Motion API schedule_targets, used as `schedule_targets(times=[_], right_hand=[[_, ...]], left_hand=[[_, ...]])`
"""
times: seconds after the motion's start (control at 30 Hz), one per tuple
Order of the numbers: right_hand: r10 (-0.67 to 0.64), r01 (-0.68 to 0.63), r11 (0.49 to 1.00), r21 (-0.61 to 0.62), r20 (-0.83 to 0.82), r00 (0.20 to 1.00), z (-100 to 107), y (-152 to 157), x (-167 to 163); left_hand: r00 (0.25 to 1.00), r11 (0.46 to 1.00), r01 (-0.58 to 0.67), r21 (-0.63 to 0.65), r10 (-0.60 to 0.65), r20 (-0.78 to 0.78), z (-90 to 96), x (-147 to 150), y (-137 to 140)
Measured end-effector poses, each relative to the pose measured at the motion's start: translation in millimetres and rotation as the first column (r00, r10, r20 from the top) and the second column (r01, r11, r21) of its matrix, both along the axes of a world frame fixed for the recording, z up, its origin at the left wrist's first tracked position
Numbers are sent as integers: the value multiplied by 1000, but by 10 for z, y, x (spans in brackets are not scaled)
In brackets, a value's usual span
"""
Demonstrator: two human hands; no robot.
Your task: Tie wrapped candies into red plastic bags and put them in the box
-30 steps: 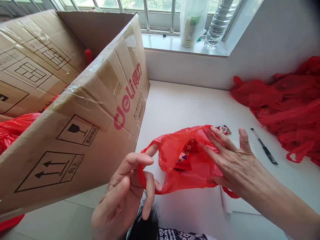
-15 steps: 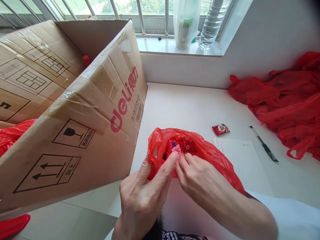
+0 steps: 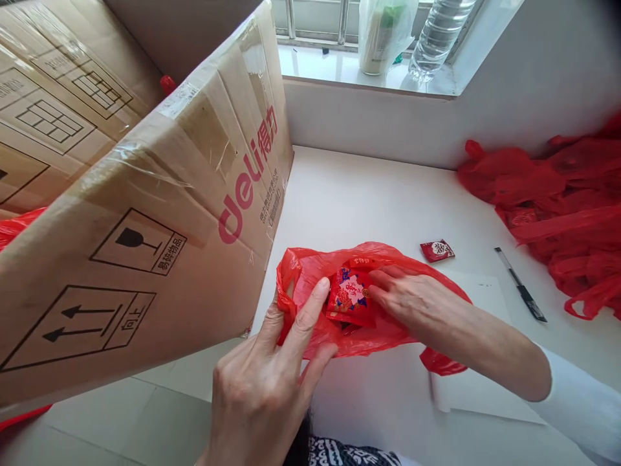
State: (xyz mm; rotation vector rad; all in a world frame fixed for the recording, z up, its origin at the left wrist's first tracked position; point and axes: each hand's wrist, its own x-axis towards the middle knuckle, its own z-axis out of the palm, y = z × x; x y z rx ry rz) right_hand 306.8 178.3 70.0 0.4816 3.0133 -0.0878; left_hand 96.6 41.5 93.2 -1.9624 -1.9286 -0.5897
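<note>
A thin red plastic bag (image 3: 320,346) lies with its mouth spread on the white table. My left hand (image 3: 276,369) grips the bag's left rim, index finger stretched over the opening. Inside shows a red packet (image 3: 350,291) with a pink and blue flower print, with other red wrappers around it. My right hand (image 3: 407,294) reaches into the bag from the right, its fingers bent against the packet's right edge; its thumb is hidden. Farther right lies a small dark red sachet (image 3: 437,250) with a white emblem.
A large open cardboard box (image 3: 204,259) stands on the left. A heap of red bags (image 3: 557,207) lies at the right, near a pen (image 3: 521,286) and white paper (image 3: 485,304). A water bottle (image 3: 439,39) and a bagged cup (image 3: 381,39) stand on the windowsill.
My right hand has moved right, away from my left fingertips. The bag's mouth is wider and the printed packet is more exposed. The view has tilted down slightly.
</note>
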Motion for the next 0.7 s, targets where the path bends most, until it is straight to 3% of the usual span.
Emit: schedule_targets(times=[0.17,0.3,0.4,0.5,0.6,0.7], right_hand=[[54,-46,989,140,-50,997,-227,-118,-374],[42,-41,990,134,-7,999,-302,-169,-410],[-52,52,999,-11,4,999,-184,-86,-273],[-205,186,970,-158,-116,972,-5,35,-79],[-285,243,953,-181,-263,921,133,84,69],[-289,251,951,-180,-233,928,192,32,134]], left_hand=[[998,1000,11,27,-12,58,38,15,4],[997,996,-10,87,4,74,42,15,-19],[995,995,-51,91,42,94,38,14,-38],[989,998,-12,68,2,149,33,30,-33],[987,997,28,73,-39,158,30,48,-16],[985,994,55,96,-69,158,37,50,-9]])
